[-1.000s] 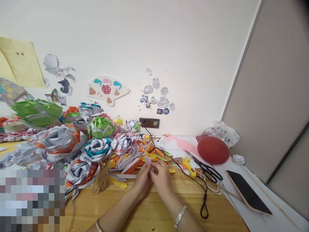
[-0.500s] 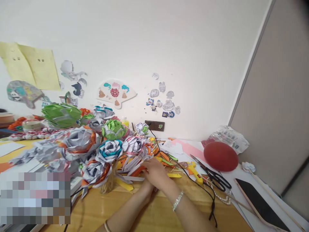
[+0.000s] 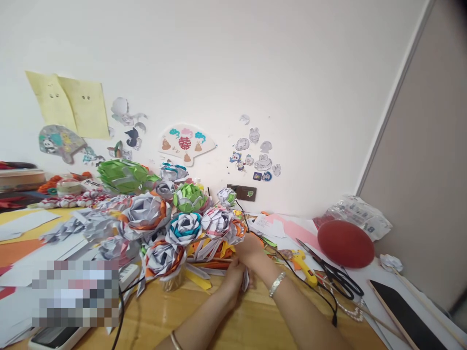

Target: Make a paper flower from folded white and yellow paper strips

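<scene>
My left hand (image 3: 233, 284), a thin bangle on its wrist, is low over the wooden table. Its fingers are closed around folded white paper strips (image 3: 245, 280). Just above and partly in front of it, my right hand (image 3: 251, 247) reaches into the pile of folded paper strips (image 3: 204, 249), beside an orange and white paper flower (image 3: 239, 229). The fingers of my right hand are hidden. Several folded paper flowers stand left of my hands, among them a blue and white flower (image 3: 185, 228) and an orange and white flower (image 3: 165, 258). A yellow strip (image 3: 197, 278) lies near my left hand.
On the right are a yellow glue gun (image 3: 305, 268) with a black cord, black scissors (image 3: 337, 279), a red balloon (image 3: 346, 244) and a phone (image 3: 406, 316). A power socket (image 3: 241, 192) is on the wall. White paper sheets (image 3: 27, 226) spread at the left.
The view has turned left, so things appear further right. My right hand has reached deeper into the strips, and the white strips in my left hand now show.
</scene>
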`<state>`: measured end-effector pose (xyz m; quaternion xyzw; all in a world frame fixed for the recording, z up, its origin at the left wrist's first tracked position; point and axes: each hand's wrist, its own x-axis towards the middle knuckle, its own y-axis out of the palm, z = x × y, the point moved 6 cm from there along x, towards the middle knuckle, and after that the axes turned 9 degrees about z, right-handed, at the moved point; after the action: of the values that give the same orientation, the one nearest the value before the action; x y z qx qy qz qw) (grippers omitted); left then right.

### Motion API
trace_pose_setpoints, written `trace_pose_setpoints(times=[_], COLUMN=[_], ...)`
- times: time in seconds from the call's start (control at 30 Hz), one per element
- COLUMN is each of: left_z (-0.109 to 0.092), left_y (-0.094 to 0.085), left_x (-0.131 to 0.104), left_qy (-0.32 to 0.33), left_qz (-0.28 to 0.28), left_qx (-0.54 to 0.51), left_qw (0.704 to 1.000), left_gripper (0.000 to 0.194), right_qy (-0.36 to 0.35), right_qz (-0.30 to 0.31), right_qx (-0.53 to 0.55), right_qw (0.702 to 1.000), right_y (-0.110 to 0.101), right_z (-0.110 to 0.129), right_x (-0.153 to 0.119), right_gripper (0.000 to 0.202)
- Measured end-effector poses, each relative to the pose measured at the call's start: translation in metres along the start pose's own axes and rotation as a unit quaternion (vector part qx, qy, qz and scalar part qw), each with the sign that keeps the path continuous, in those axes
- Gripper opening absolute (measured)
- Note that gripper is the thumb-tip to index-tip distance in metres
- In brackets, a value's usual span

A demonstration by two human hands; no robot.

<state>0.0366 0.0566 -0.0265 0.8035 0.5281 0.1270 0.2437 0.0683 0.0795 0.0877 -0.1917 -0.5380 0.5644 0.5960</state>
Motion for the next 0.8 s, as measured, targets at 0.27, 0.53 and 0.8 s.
trace_pose_setpoints(times=[0.27,0.53,0.8], left_z=[-0.006,-0.012,-0.015], left_y=[0.001,0.001,0.000], left_x=[0.001,-0.005,-0.009], left_qy=[0.036,0.083,0.071], left_qz=[0.009,-0.014,-0.034], left_qx=[-0.057,-0.061,-0.056], left_qw=[0.998,0.995,0.995], left_gripper=[0.038,0.035,0.031], right_qy=[0.079,0.062,0.082], right_qz=[-0.074,-0.062,-0.087], right_qx=[0.014,0.021,0.012], right_qw=[0.994,0.996,0.993], right_y=[-0.016,0.001,0.011], right_z=[-0.040,-0.015,-0.012], right_x=[-0.071,-0.087,-0.088], right_gripper=[0.031,0.025,0.025])
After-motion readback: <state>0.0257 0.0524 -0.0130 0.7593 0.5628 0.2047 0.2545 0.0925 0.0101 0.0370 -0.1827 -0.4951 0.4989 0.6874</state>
